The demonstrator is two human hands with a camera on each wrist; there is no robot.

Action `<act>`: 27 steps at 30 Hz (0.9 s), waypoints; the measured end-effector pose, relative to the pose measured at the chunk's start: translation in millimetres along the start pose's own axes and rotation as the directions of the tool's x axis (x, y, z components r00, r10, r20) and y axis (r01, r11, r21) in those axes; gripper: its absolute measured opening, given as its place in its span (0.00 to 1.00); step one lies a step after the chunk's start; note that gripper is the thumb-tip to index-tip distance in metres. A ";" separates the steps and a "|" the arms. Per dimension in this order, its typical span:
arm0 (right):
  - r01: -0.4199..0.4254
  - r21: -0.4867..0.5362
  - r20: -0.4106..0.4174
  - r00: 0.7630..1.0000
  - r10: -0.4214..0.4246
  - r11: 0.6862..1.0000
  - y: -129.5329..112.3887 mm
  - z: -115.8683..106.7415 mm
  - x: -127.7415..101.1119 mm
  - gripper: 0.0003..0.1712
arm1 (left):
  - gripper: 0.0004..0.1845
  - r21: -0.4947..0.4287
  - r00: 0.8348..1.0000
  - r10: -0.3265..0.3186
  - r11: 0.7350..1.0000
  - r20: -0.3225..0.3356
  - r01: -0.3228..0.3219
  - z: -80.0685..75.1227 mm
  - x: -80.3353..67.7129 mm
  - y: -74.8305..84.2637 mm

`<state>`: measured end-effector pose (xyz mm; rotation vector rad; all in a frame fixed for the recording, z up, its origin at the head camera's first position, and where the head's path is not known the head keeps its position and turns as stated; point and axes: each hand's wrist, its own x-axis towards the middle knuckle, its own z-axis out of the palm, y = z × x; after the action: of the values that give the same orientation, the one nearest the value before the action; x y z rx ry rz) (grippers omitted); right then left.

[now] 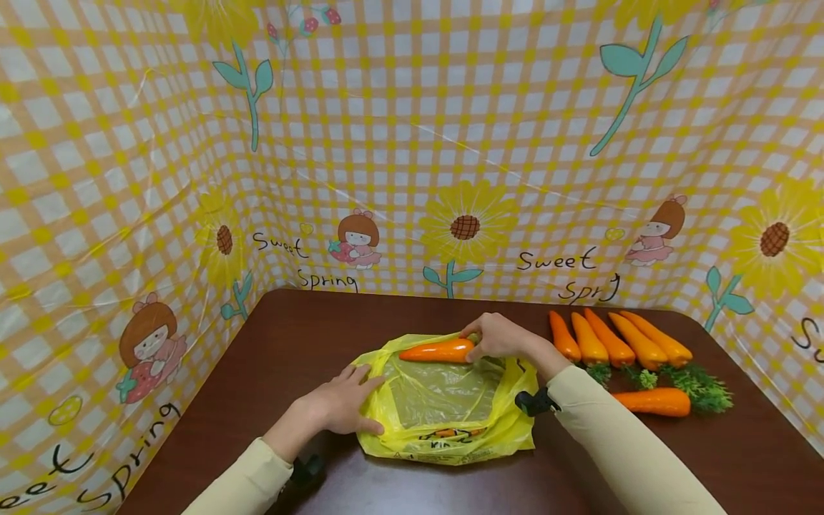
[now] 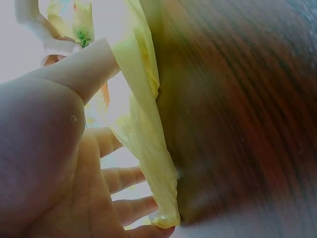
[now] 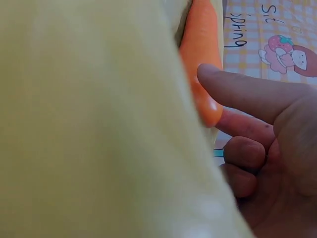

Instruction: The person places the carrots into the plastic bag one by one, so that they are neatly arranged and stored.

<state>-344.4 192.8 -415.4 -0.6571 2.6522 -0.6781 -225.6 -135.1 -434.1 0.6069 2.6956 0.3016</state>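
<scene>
Now right hand [image 1: 498, 336] holds carrot [image 1: 436, 351] at yellow bag [image 1: 444, 429].

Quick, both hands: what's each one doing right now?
Left hand: open, fingers flat on the yellow bag's left edge.
Right hand: gripping a carrot at the bag's mouth.

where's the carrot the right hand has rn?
Head view: the carrot lies at the far edge of the yellow bag, mid-table, gripped by the right hand, left of the carrot row.

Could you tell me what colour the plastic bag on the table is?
Yellow; the plastic bag shows best in the head view.
</scene>
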 end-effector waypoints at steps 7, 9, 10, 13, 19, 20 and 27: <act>-0.007 -0.053 -0.003 1.000 0.007 0.999 -0.8 3.2 2.3 0.26 | 0.47 -0.011 1.000 0.011 1.000 -0.005 -0.011 1.6 -2.2 0.5; -0.007 -0.063 -0.006 1.000 0.007 0.998 -1.7 2.1 2.4 0.26 | 0.47 -0.011 1.000 0.009 1.000 -0.004 -0.010 0.6 -2.2 0.8; -0.007 -0.068 -0.005 1.000 0.006 0.998 -1.9 1.6 2.7 0.26 | 0.47 -0.010 1.000 0.007 1.000 -0.003 -0.007 0.1 -2.0 0.8; 0.003 -0.080 0.000 1.000 -0.003 0.997 -2.9 0.6 3.4 0.26 | 0.47 -0.010 1.000 0.000 1.000 0.003 0.001 -0.4 -1.8 0.5; 0.014 -0.089 -0.007 1.000 -0.015 0.996 -5.5 2.0 3.7 0.26 | 0.47 -0.007 1.000 0.003 1.000 0.001 -0.003 1.4 -1.8 -0.1; 0.014 -0.086 -0.007 1.000 -0.015 0.996 -5.9 2.1 3.6 0.26 | 0.47 -0.007 1.000 0.004 1.000 0.001 -0.004 1.4 -1.8 -0.2; 0.004 -0.101 -0.033 0.999 -0.007 0.995 -8.8 2.9 3.6 0.25 | 0.47 -0.007 1.000 0.007 1.000 -0.001 -0.007 2.5 0.4 -1.8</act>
<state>-343.1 183.1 -413.9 -0.6861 2.7316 -0.5639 -225.6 -136.1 -436.9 0.6149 2.6929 0.3135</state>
